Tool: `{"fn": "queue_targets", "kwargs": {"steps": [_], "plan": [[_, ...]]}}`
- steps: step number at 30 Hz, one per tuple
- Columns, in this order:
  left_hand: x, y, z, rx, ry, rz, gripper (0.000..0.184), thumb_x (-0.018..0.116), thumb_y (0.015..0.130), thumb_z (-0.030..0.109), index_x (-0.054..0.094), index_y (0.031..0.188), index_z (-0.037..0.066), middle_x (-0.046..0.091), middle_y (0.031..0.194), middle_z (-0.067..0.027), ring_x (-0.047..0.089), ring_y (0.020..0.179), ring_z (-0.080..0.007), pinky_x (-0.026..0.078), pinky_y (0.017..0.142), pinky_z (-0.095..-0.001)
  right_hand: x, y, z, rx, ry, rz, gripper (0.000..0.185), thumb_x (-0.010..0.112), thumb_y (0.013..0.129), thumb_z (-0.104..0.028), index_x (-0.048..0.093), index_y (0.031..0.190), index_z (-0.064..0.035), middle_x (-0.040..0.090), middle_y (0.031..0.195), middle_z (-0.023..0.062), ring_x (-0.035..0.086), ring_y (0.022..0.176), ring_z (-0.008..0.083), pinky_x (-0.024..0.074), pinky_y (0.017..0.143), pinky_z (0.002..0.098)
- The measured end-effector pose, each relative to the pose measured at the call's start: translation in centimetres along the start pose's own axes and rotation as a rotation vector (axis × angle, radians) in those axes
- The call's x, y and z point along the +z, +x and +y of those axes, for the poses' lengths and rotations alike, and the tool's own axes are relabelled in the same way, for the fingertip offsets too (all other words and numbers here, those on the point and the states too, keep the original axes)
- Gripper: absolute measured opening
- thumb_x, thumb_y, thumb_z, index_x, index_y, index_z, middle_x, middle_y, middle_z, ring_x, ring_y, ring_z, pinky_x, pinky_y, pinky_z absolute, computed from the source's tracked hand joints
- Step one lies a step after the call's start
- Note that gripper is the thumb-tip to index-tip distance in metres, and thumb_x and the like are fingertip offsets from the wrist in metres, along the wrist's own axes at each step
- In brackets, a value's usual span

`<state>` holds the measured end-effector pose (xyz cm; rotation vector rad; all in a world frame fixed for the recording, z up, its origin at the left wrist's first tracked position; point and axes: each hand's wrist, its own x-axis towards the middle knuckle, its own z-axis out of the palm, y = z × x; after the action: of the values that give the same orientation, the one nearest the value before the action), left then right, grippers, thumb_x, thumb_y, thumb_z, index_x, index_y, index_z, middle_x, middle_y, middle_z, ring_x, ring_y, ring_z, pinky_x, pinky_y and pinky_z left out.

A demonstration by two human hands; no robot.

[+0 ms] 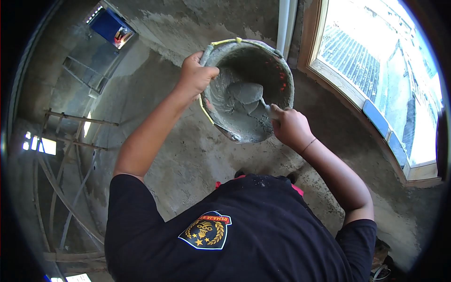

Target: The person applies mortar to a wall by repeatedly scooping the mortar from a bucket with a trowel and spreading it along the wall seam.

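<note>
A round bucket (287,77), crusted with grey mortar, is held in front of me with its mouth facing up toward my head. My left hand (197,75) is wrapped around the grip of its handle at the upper left rim. Inside, wet grey mortar (225,105) coats the bottom and wall. My right hand (292,127) reaches over the right rim, closed around the handle of a trowel (246,92). The mortar-smeared blade lies against the mortar in the bucket. Yellow cord or wire (206,112) runs along the left side of the rim.
A wood-framed window (340,84) opens on the right, with corrugated roofing (350,58) outside. Scaffolding poles (66,188) stand at the left. A pale pipe (284,28) runs up the wall. Below the bucket is a rough cement floor (197,160).
</note>
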<state>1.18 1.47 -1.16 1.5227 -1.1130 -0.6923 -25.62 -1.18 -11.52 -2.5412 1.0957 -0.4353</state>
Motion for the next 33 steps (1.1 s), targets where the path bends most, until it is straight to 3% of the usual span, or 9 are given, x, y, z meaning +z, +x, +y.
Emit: {"fn": "queue_targets", "kwargs": {"steps": [3, 9, 15, 19, 23, 26, 33], "plan": [[-0.3, 0.4, -1.3, -0.028, 0.002, 0.015, 0.020, 0.059, 0.067, -0.006, 0.064, 0.086, 0.000, 0.061, 0.075, -0.0006, 0.054, 0.063, -0.0071, 0.044, 0.056, -0.0249, -1.0, -0.3, 0.6, 0.043, -0.010, -0.136, 0.041, 0.059, 0.087, -0.020, 0.061, 0.126, -0.0106, 0.066, 0.086, 0.0175, 0.067, 0.075, 0.0373, 0.0545, 0.070, 0.0456], [0.1, 1.2, -1.2, 0.097, 0.081, -0.035, 0.025, 0.059, 0.068, -0.007, 0.063, 0.092, -0.003, 0.063, 0.079, -0.0030, 0.057, 0.065, -0.0096, 0.046, 0.058, -0.0248, -2.2, 2.6, -1.8, -0.036, 0.059, 0.097, 0.041, 0.061, 0.085, -0.019, 0.063, 0.125, -0.0110, 0.065, 0.088, 0.0175, 0.067, 0.076, 0.0367, 0.0545, 0.071, 0.0454], [0.3, 0.9, -0.3, -0.028, -0.002, 0.005, 0.022, 0.059, 0.068, -0.006, 0.062, 0.089, -0.001, 0.060, 0.076, -0.0014, 0.054, 0.064, -0.0087, 0.044, 0.056, -0.0255, -1.0, 0.1, 0.9, -0.051, 0.024, -0.067, 0.041, 0.062, 0.084, -0.020, 0.064, 0.124, -0.0135, 0.066, 0.084, 0.0166, 0.067, 0.076, 0.0350, 0.0546, 0.069, 0.0448], [0.3, 1.3, -1.1, -0.031, 0.028, -0.030, 0.018, 0.059, 0.067, -0.005, 0.061, 0.083, 0.001, 0.059, 0.074, -0.0005, 0.051, 0.062, -0.0078, 0.043, 0.055, -0.0261, -2.7, 1.9, 0.8, -0.010, 0.017, 0.146, 0.039, 0.061, 0.086, -0.022, 0.065, 0.123, -0.0131, 0.066, 0.082, 0.0173, 0.067, 0.071, 0.0358, 0.0548, 0.068, 0.0445], [0.4, 1.4, -0.9, 0.030, 0.065, -0.089, 0.029, 0.058, 0.067, -0.008, 0.063, 0.095, -0.003, 0.062, 0.078, -0.0024, 0.056, 0.065, -0.0092, 0.045, 0.058, -0.0241, -1.3, 2.7, 0.7, -0.019, 0.034, 0.148, 0.040, 0.061, 0.086, -0.021, 0.065, 0.125, -0.0126, 0.066, 0.082, 0.0174, 0.067, 0.071, 0.0365, 0.0547, 0.069, 0.0453], [0.6, 1.0, -0.8, 0.022, 0.028, -0.047, 0.018, 0.059, 0.067, -0.005, 0.061, 0.083, 0.001, 0.058, 0.074, 0.0001, 0.052, 0.063, -0.0074, 0.042, 0.055, -0.0259, -0.3, 0.5, 0.8, 0.039, 0.044, -0.047, 0.041, 0.062, 0.085, -0.021, 0.065, 0.124, -0.0128, 0.066, 0.085, 0.0178, 0.067, 0.074, 0.0359, 0.0546, 0.071, 0.0453], [0.7, 1.5, -0.7, -0.011, 0.060, -0.098, 0.018, 0.059, 0.067, -0.003, 0.061, 0.085, 0.001, 0.059, 0.074, 0.0001, 0.053, 0.065, -0.0082, 0.044, 0.058, -0.0258, -3.6, 1.8, 0.1, 0.002, -0.132, 0.108, 0.041, 0.061, 0.086, -0.021, 0.063, 0.125, -0.0133, 0.064, 0.079, 0.0173, 0.067, 0.072, 0.0345, 0.0542, 0.067, 0.0446]]}}
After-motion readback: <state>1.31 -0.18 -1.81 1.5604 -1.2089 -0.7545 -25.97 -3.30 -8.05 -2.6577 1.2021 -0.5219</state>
